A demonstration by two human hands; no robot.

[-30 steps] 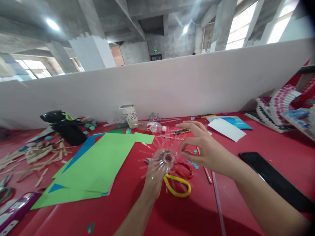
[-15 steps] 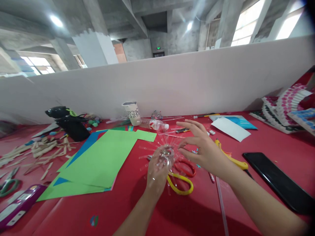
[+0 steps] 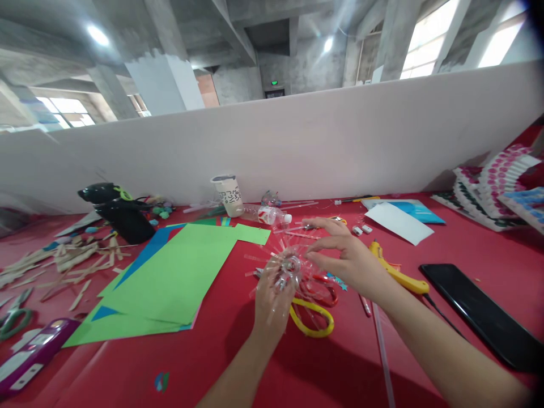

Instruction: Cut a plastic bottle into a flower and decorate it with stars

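A clear plastic bottle top (image 3: 292,264), cut into thin strips that fan out all round, is held in my left hand (image 3: 274,294) with the fingers wrapped about it. Close to its right edge, my right hand (image 3: 342,249) has its fingers stretched and apart; the fingertips are near the strips, and I cannot tell whether they touch. Under the strips lie scissors (image 3: 312,324) with one yellow and one red handle loop, their blades mostly hidden. Small blue stars (image 3: 341,283) lie beneath my right hand.
Green paper sheets (image 3: 170,277) spread to the left, near wooden sticks (image 3: 76,258). Behind are a paper cup (image 3: 227,195) and a lying clear bottle (image 3: 267,215). To the right lie a yellow glue gun (image 3: 402,275), a black phone (image 3: 476,311) and white paper (image 3: 399,222).
My right hand has moved slightly down and left, closer to the strips. The stripped bottle top has shifted a little in my left hand, its strips now lying differently.
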